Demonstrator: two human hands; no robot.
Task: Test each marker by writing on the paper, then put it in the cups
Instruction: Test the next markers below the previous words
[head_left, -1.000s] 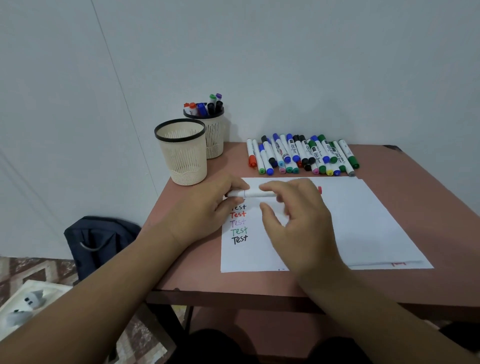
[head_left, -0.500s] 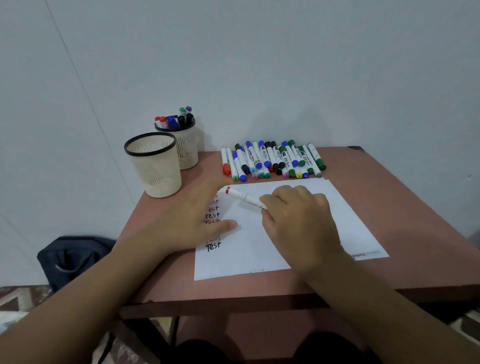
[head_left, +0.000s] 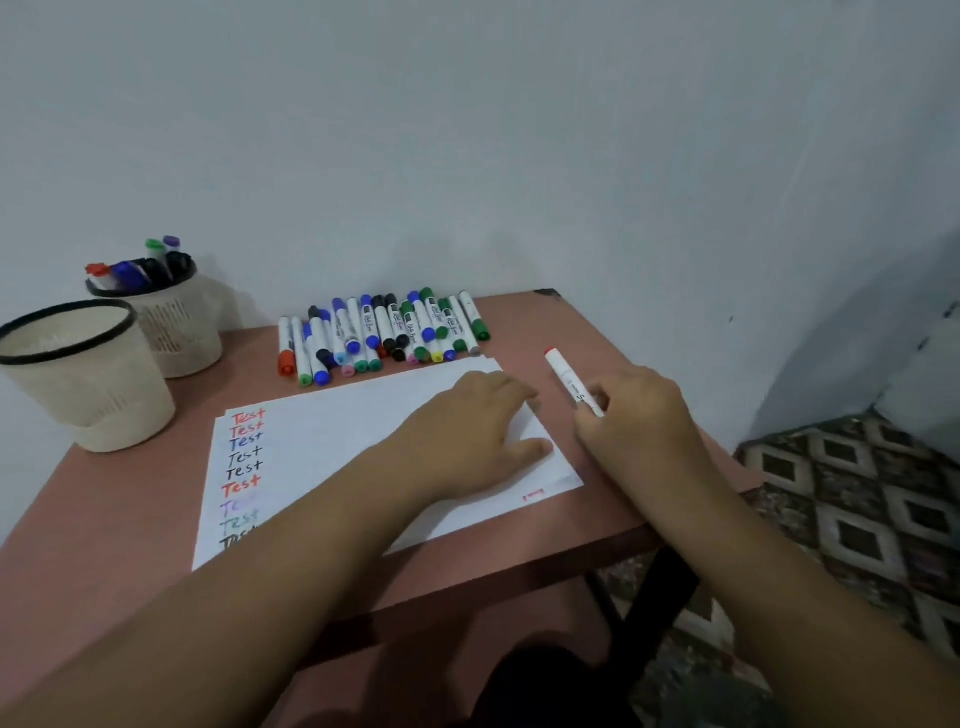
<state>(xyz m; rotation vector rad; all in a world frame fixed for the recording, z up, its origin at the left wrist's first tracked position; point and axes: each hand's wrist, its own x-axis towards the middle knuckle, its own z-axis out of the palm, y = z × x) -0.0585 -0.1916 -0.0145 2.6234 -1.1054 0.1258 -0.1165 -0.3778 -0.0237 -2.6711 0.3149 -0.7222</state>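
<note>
The paper (head_left: 363, 447) lay on the reddish table (head_left: 597, 332), and everything else sat around it. The left hand (head_left: 467, 436) rested flat on the paper's right part, fingers straight and spread, pressing the sheet down and holding nothing. Just off the paper's right edge, the right hand (head_left: 639, 415) gripped a white marker (head_left: 569, 379) with its fingers curled round the lower barrel; the marker's red end pointed up and away from the paper, toward the wall. The two hands were close together but not touching. Down the paper's left margin ran a column of the word "Test" (head_left: 244, 467) in red, blue, black, purple and green, the lowest lines partly hidden by the left forearm. Beyond the paper's far edge lay a row of loose markers (head_left: 384, 332), side by side with caps of many colours. To the left of the paper stood a mesh cup (head_left: 88, 379) with a black rim, and behind it a second cup (head_left: 176, 322) that held several markers standing upright. A small red mark (head_left: 533, 496) showed near the paper's near right corner.
</note>
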